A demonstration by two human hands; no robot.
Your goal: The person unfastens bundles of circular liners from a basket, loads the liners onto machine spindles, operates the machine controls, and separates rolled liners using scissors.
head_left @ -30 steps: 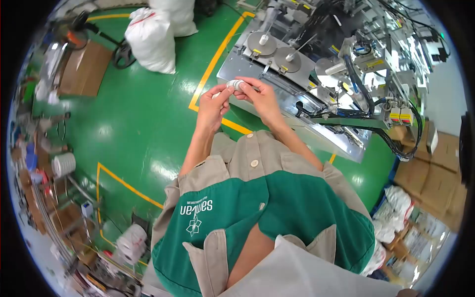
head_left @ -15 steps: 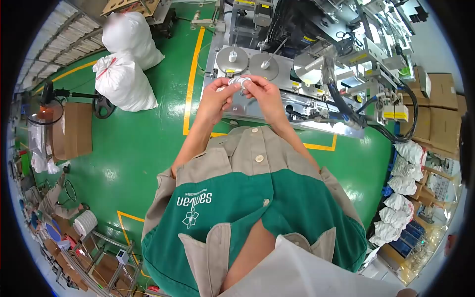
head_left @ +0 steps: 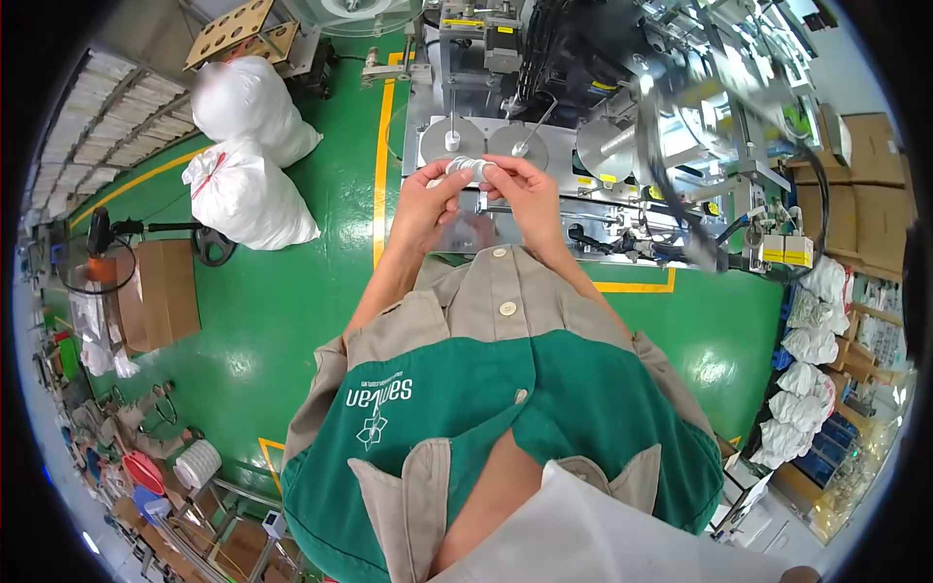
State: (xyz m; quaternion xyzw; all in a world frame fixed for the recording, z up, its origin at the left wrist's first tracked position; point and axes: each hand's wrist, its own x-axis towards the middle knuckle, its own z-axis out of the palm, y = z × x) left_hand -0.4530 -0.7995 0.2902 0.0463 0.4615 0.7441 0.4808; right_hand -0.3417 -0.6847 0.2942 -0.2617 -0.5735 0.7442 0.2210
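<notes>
In front of my chest, a small bundle of white cord or band (head_left: 470, 168) is held between both hands, its loops lying side by side. The left end is pinched by my left hand (head_left: 426, 206), thumb and fingers closed. On the other end, the thumb and fingertips of my right hand (head_left: 525, 194) are closed too. Just beyond the hands are two round metal discs on a machine, a left disc (head_left: 435, 138) and a right disc (head_left: 535, 146), each with a white-tipped rod over it.
The machine bench (head_left: 466, 233) reaches close beneath my hands, with rollers and dark cables (head_left: 671, 185) on the right. Two white sacks (head_left: 248, 199) stand on the green floor (head_left: 262, 311) to the left. Cardboard boxes (head_left: 860, 214) are stacked at the far right. Another person (head_left: 136, 428) is at lower left.
My view has shifted a little, so the machine and sacks appear lower. Both hands still hold the white bundle, and more of its loops now show between the fingers.
</notes>
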